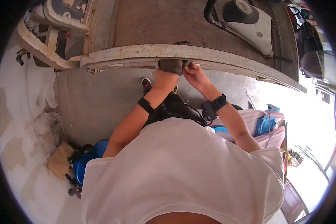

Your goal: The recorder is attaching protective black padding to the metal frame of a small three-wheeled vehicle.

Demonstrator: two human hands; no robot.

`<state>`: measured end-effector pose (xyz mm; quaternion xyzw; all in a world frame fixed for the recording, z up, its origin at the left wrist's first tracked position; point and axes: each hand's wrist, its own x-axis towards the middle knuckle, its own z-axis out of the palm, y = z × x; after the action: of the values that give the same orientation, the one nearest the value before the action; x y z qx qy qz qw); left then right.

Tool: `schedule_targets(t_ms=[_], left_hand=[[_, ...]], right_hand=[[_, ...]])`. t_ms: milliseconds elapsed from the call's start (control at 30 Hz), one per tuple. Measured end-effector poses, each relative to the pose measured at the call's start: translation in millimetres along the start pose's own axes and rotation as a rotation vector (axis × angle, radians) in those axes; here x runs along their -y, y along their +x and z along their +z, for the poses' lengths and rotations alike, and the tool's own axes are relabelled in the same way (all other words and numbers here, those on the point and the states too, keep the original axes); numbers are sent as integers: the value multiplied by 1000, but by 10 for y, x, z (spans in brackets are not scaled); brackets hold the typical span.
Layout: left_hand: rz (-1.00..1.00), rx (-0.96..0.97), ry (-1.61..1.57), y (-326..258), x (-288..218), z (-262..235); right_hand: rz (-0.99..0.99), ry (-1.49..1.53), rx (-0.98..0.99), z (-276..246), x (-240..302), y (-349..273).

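Left hand: reached the upper centre of the frame, its fingers hidden by dark cloth, so how far open it was could not be told.
Right hand: stood just beside it, to the right, fingers curled inward at the cloth's right edge; whether they pinched it could not be told.
Dark cloth: sat bunched and glove-like at the left hand, upper centre, by the bench's pale rail.
Wrists: bore a black band on the left and a strapped black device on the right.
Bench: spanned the top of the frame, brown and worn.
Upper right: a white-and-black part rested on the bench.
Lower left: a blue object showed beside the white shirt.
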<state>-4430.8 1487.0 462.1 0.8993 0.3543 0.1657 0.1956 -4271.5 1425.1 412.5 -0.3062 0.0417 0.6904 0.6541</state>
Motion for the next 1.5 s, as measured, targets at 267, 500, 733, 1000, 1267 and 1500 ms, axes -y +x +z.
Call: schedule_targets(t_ms=[267,500,733,1000,1267,1500], left_hand=[[-191,-86,-227,-984,575,-272],[-102,-341,-109,-1652,1112,-872],[-166,-365,-270,-1967,1637,-1701],[-347,-457,-294,-2357,2401,-2071],[-462,-561,-170,-2458,2713,-2466],[-787,-292,-108,-2073,2648,-2386]], right_hand=[[93,-1033,270,669,-123,9],[236,-1354,424,1473,-391,-80],[9,-1723,757,2140,-1290,257],[-61,-1975,691,2719,-2033,519],[-400,-2092,553,3157,-2189,355],[-642,-2201,514,3358,-1933,252]])
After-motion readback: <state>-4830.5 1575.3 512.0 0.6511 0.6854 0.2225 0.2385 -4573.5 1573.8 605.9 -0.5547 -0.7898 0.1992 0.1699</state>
